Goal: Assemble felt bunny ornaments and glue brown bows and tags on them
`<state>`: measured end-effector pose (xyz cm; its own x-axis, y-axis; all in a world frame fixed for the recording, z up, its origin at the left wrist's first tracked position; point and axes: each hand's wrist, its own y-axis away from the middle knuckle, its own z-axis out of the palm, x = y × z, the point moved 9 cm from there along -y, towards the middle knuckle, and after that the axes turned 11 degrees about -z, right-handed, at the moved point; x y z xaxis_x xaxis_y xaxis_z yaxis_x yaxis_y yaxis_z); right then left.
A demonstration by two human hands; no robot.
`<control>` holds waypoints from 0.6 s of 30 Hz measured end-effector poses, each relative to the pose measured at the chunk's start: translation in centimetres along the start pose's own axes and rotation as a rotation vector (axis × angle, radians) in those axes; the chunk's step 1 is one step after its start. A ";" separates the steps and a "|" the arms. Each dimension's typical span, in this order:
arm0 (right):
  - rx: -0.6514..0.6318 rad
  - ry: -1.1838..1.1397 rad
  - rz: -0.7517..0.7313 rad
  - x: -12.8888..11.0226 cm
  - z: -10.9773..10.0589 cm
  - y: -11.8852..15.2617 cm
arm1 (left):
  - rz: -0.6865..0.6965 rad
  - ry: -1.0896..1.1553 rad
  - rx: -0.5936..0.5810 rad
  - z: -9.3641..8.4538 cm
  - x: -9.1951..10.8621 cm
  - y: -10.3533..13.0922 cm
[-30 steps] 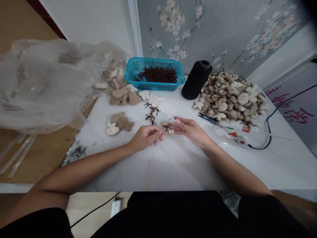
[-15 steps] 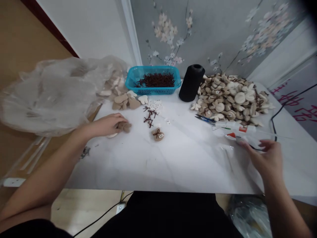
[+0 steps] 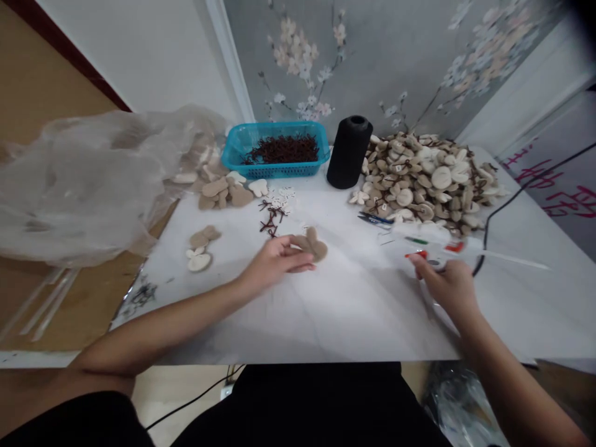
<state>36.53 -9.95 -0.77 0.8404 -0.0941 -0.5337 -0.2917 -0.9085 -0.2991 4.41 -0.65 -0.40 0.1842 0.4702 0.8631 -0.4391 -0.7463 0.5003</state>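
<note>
Fingers of the left hand [image 3: 270,264] cover part of the tan, eared fabric piece [image 3: 317,247] they pinch over the white table's [image 3: 344,310] middle, while the right hand [image 3: 449,285], narrowed round an orange-nosed white tool [image 3: 434,262], masks its grip. Moments ago, the left was over at the small tan pile [image 3: 203,236].

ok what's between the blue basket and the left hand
Dark brown bows and a scatter of small white pieces lie between the blue basket and the left hand, seen in the head view.
</note>
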 end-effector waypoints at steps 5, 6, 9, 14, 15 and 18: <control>-0.111 -0.039 0.004 -3.3 3.6 0.5 | -0.028 -0.074 -0.024 4.0 -3.4 -2.8; -0.116 -0.040 -0.019 -3.9 3.9 0.5 | -0.012 -0.095 -0.005 3.9 -3.4 -3.0; -0.087 -0.001 -0.076 -4.8 3.7 0.3 | 0.004 -0.137 0.029 3.4 -3.2 -3.0; -0.103 0.039 -0.125 -5.2 3.5 0.3 | -0.017 -0.107 0.017 3.2 -3.5 -3.1; -0.114 0.042 -0.131 -5.2 3.6 0.3 | -0.017 -0.105 0.015 3.2 -3.6 -3.1; -0.130 0.038 -0.156 -5.4 3.6 0.4 | -0.002 -0.096 -0.003 3.5 -3.4 -3.0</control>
<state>30.20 -8.32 -0.85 0.8880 0.0384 -0.4582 -0.0978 -0.9579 -0.2700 8.22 -1.66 -4.57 0.2689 0.4243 0.8647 -0.4411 -0.7438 0.5022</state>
